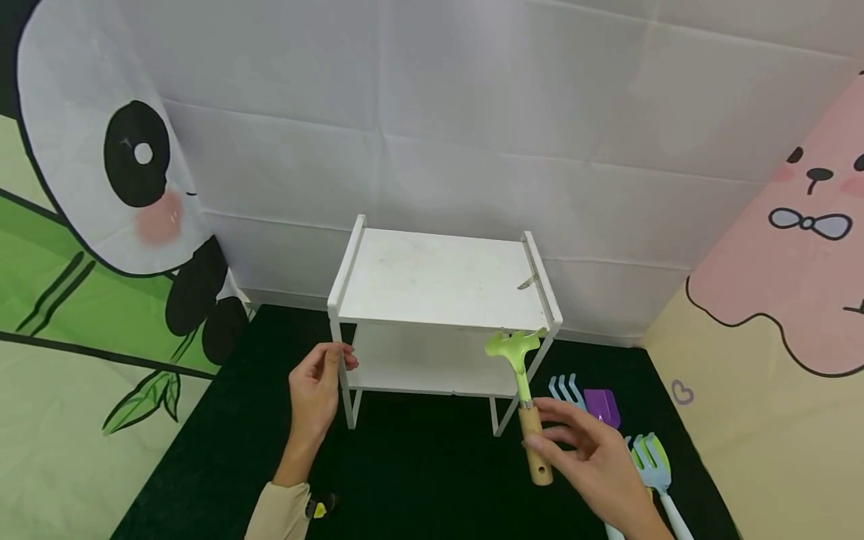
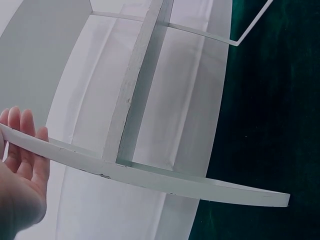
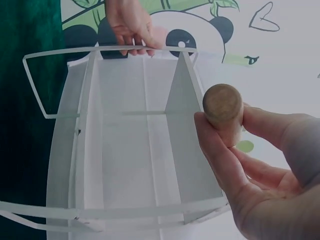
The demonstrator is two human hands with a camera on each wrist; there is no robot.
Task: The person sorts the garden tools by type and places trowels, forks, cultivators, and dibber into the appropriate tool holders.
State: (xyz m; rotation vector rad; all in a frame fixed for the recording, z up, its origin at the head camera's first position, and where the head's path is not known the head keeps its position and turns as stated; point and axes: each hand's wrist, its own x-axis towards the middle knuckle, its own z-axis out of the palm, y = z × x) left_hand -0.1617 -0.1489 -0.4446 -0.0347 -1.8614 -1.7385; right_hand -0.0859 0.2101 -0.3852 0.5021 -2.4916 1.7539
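A small hand rake (image 1: 516, 349) with a light green head and a wooden handle is tilted, head up, before the right end of a white two-tier shelf (image 1: 439, 276). My right hand (image 1: 590, 454) pinches the handle between thumb and fingers; in the right wrist view the round handle end (image 3: 223, 102) faces the camera. At the shelf's left side, my left hand (image 1: 316, 391) grips the front leg. The left wrist view has the fingers (image 2: 26, 122) curled round that white bar (image 2: 150, 180). The shelf's upper board bears a small dark mark near its right rail.
On the dark green floor (image 1: 418, 480) at the right lie a blue fork-like tool (image 1: 570, 390), a purple piece (image 1: 602, 406) and another blue fork (image 1: 652, 469) over something green. Behind the shelf hangs a white sheet (image 1: 459, 165); printed walls flank both sides.
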